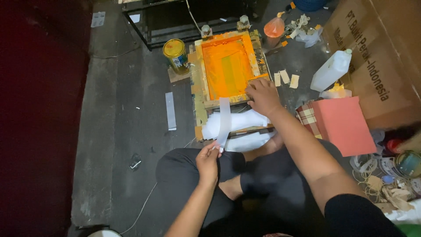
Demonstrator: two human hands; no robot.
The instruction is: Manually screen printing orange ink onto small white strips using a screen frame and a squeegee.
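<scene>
Left hand (208, 161) low over the crossed black-trousered legs (193, 175), thumb and fingers pinched on the near end of a long translucent strip of tape (224, 119). Strip pale and slightly glossy, narrow, running up and away from the pinch across white cloth (245, 122) to the near edge of a wooden screen-printing frame (199, 87), its far end lying on that edge, just left of the other hand. Right hand (262, 95) reaching forward, fingers curled down and pressed on the frame's near right corner; holding nothing that can be made out. Frame rectangular, flat on the grey concrete floor (118, 109), its wood smeared yellow and brown, its mesh centre (226, 66) flooded bright orange with a paler greenish band down the middle. Yellow-lidded metal tin (176, 55) just beside the frame's far left corner. Second loose strip of the same pale tape (170, 110) flat on the floor, well left of the frame. Three small tan paper pieces (285, 79) near the frame's right side, white plastic jug (331, 70) beyond them, lying tilted. Pink flat box (346, 125) beside the right forearm, large brown cardboard carton (386, 57) behind it.
</scene>
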